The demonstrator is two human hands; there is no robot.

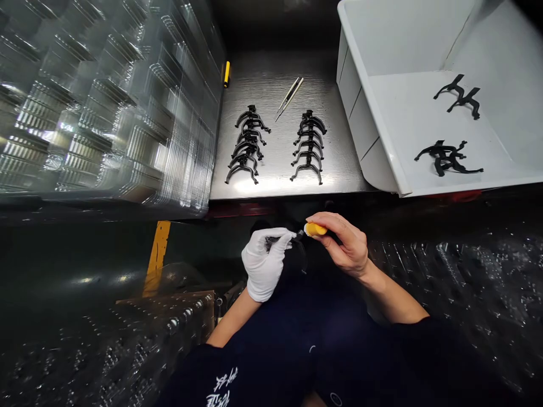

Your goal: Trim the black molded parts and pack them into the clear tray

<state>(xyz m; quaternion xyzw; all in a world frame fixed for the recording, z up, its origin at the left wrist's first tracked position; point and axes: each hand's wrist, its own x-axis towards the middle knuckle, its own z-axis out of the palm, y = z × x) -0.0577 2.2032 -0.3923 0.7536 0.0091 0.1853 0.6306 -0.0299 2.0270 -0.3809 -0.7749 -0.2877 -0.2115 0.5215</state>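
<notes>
My left hand (265, 261), in a white glove, is closed round a small black plastic part (271, 242) held just below the table's front edge. My bare right hand (343, 243) pinches a small tool with a yellow handle (315, 229), and its dark tip touches the part in my left hand. On the metal table (271, 79) beyond lie two rows of several black curved parts, a left row (246, 146) and a right row (309, 146).
Tweezers (289, 96) lie between the rows at the back. A yellow pen (227, 73) rests by a tall stack of clear plastic trays (106, 102) at the left. A white bin (424, 90) at the right holds a few black parts (445, 157).
</notes>
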